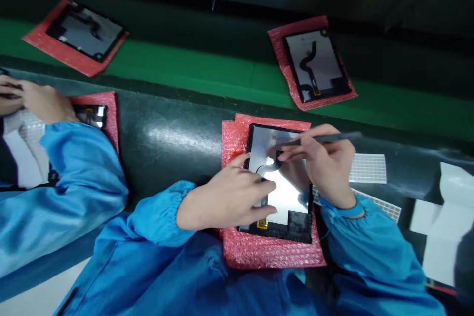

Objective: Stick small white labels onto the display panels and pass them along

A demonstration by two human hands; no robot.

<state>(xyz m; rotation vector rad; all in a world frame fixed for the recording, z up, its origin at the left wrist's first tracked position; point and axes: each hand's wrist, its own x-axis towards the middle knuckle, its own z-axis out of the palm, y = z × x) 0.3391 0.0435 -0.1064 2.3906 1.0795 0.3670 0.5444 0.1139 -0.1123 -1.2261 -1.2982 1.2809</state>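
Observation:
A tablet-sized display panel (285, 190) with a silvery back and black frame lies on red bubble-wrap bags (274, 254) right in front of me. My left hand (231, 195) rests over its left side, fingers apart, partly covering a dark curved flex cable (269, 167). A yellow connector tab (262, 223) shows below that hand. Over the panel's upper right, my right hand (326, 165) grips slim dark tweezers (335, 137), their back end pointing right. Fingertips of the right hand are close to the cable's upper end; whether they touch it I cannot tell.
Two similar panels on red bags, one at left (91, 32) and one at right (313, 61), lie on the green strip beyond. Sheets of small labels (368, 168) and white backing paper (442, 237) lie at right. A co-worker's blue sleeve (85, 158) and hands are at left.

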